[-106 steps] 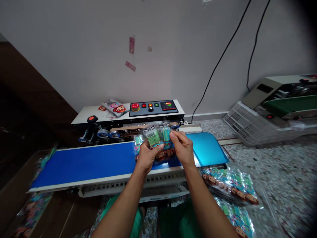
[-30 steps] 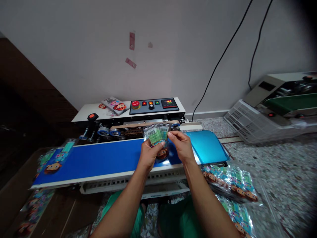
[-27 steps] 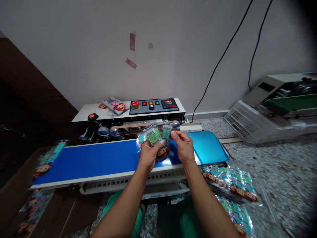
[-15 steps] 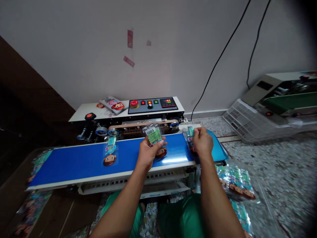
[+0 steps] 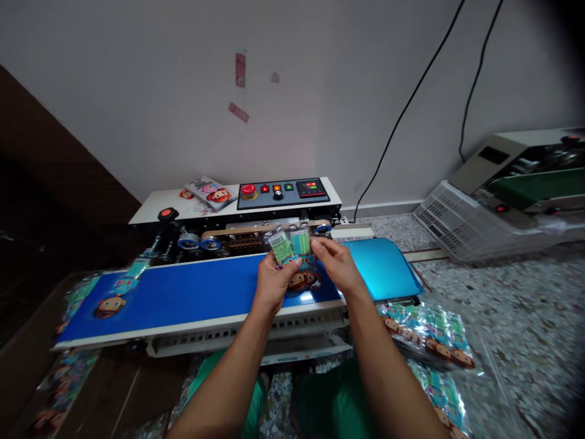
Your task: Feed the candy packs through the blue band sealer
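My left hand (image 5: 273, 281) is closed around a clear plastic packet (image 5: 281, 246) with a barcode and a cartoon face, over the blue conveyor belt. My right hand (image 5: 337, 266) pinches the edge of a second packet (image 5: 300, 242), which sits side by side with the first and partly overlaps it. Behind both hands runs the sealing band (image 5: 237, 233) of a band sealer. Another packet (image 5: 122, 288) lies tilted on the left part of the conveyor belt (image 5: 196, 296), its upper end close to the rollers.
The sealer's control panel (image 5: 283, 192) has a red stop button and lit digits. Several packets lie in a plastic bag (image 5: 439, 341) at lower right. A cardboard box (image 5: 132, 390) with packets stands at lower left. A white crate (image 5: 450, 222) and another machine (image 5: 525, 164) are at right.
My right hand has moved left, bringing its packet beside the one in my left hand. The packet on the belt has travelled left and now lies tilted.
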A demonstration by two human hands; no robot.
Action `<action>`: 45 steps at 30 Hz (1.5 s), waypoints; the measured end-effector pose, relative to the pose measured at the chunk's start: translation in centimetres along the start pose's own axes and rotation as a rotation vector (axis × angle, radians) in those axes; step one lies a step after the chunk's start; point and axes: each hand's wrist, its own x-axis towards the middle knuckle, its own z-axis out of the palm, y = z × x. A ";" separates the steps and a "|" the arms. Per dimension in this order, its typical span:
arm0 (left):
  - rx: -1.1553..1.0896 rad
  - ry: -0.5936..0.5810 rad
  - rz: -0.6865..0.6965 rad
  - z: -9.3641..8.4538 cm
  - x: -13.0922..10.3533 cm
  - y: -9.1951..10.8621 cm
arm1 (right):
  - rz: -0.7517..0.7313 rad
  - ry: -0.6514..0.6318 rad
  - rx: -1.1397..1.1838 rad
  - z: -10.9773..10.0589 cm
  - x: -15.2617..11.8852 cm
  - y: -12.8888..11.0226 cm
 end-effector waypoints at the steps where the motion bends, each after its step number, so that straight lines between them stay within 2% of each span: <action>1: -0.006 -0.002 -0.006 0.0 0.0 0.0 | -0.007 0.007 0.063 0.3 -0.2 -0.1; 4: -0.027 -0.006 -0.078 0.0 -0.1 0.1 | -0.045 0.169 0.091 -0.1 -0.4 -0.1; 6: -0.039 0.002 -0.117 -0.2 -0.1 0.2 | -0.059 0.325 0.033 -1.7 -0.3 0.0; 9: -0.051 -0.016 -0.131 -0.5 0.0 0.4 | -0.035 0.484 -0.298 -5.2 -0.2 0.9; 12: -0.052 -0.039 -0.139 -0.5 0.0 0.6 | 0.017 0.474 -0.744 -7.8 0.0 2.3; 14: -0.050 -0.042 -0.144 -0.3 -0.1 0.7 | 0.090 0.447 -0.929 -8.2 0.3 3.1; 19: -0.029 -0.069 -0.151 -0.1 -0.4 0.5 | 0.253 0.365 -1.088 -5.7 1.5 3.4; 21: -0.020 -0.080 -0.142 -0.1 -0.4 0.5 | 0.220 0.316 -1.075 -4.4 1.7 2.9; 23: -0.006 -0.084 -0.142 -0.1 -0.4 0.4 | 0.109 0.319 -0.987 -3.2 1.6 2.3; 25: 0.008 -0.082 -0.155 0.0 -0.3 0.4 | -0.002 0.325 -0.753 -2.1 1.0 1.4; 26: 0.011 -0.083 -0.155 0.1 -0.3 0.5 | -0.039 0.287 -0.587 -1.5 0.6 1.0; 29: 0.033 -0.079 -0.080 0.4 -0.3 0.5 | -0.062 0.059 -0.152 0.5 -0.9 -0.3; 31: 0.065 -0.083 -0.018 0.5 -0.4 0.6 | -0.068 -0.014 -0.073 1.6 -1.7 -0.9; 33: 0.104 -0.114 -0.006 0.4 -0.4 0.6 | -0.069 0.038 -0.108 1.9 -2.1 -1.2; 36: 0.108 -0.143 0.005 0.2 -0.5 0.8 | -0.024 0.214 -0.166 0.1 -2.0 -1.0; 38: 0.081 -0.141 0.016 -0.1 -0.4 0.9 | 0.035 0.344 -0.231 -2.3 -1.5 -0.3; 40: 0.062 -0.158 0.005 -0.2 -0.4 0.9 | 0.072 0.449 -0.401 -4.8 -0.9 0.7; 43: 0.063 -0.194 -0.009 -0.2 -0.4 0.9 | 0.099 0.493 -0.804 -7.1 0.0 2.2; 45: 0.076 -0.219 -0.016 -0.2 -0.5 0.8 | 0.154 0.458 -0.996 -7.2 0.5 3.0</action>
